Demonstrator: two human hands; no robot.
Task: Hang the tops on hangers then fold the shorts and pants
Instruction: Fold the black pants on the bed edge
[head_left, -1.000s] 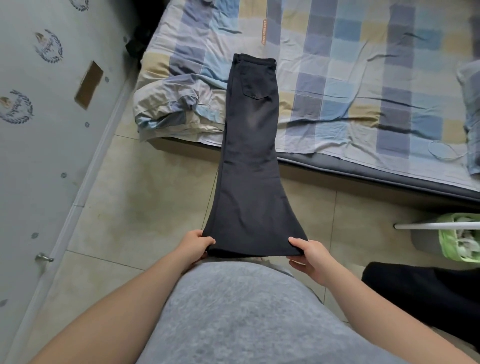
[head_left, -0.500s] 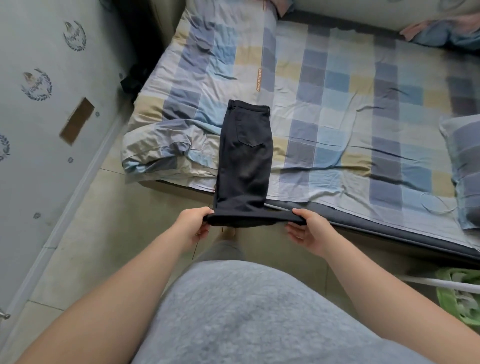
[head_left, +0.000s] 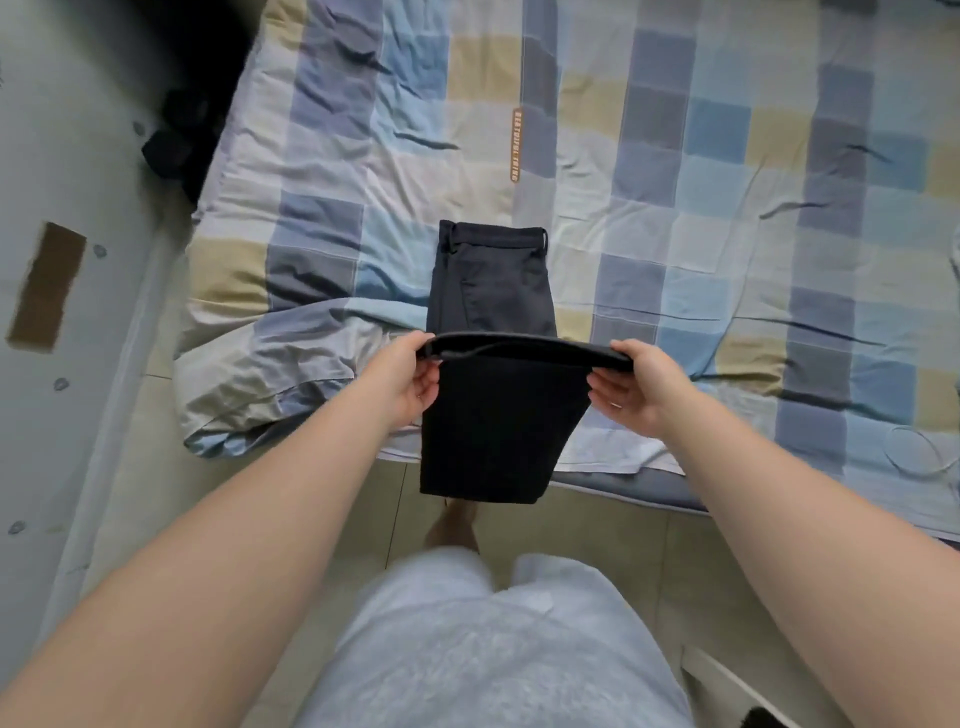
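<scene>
Head view: black pants (head_left: 493, 431) overhang the bed (head_left: 626, 480) edge at 6 o'clock; open bedspread (head_left: 727, 218) runs toward 12 and 3 o'clock; left hand (head_left: 410, 374) and right hand (head_left: 631, 387) pinch the raised hem.

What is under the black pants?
The pants lie on the checked sheet, and their middle hangs off the edge over the floor. The left hand and right hand hold the leg ends up. The sheet right underneath is covered.
</scene>
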